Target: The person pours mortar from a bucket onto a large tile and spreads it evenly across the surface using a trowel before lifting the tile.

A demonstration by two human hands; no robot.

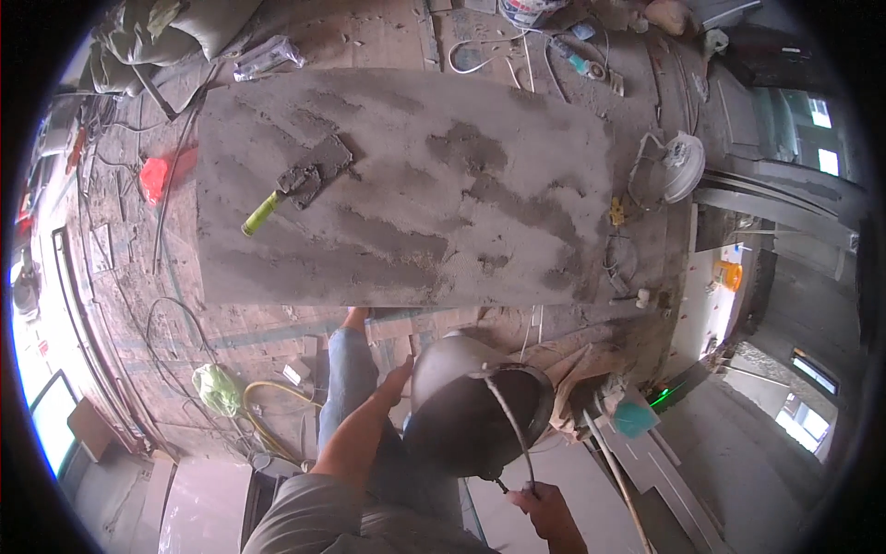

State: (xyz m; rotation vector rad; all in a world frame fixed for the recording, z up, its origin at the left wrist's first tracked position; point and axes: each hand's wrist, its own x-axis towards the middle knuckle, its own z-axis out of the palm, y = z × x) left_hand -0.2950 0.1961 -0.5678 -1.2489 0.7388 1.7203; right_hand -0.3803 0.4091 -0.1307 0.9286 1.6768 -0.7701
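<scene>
A large dark bucket (443, 425) is tilted in front of me, its metal handle arching across its mouth. My right hand (533, 506) grips the handle at the lower right. My left hand (397, 379) holds the bucket's left side, fingers partly hidden. Beyond it lies a long rectangular slab (369, 231) smeared with grey, patchy mortar. On the slab rests a mortar-coated trowel (314, 171) with a yellow-green handle.
Around the slab are sacks (194, 32), a power tool (586, 65), a white coiled item (678, 166) and a red bag (153, 180). A green bag (217, 388) and hose lie left of my legs; a pole (618, 471) and boards are right.
</scene>
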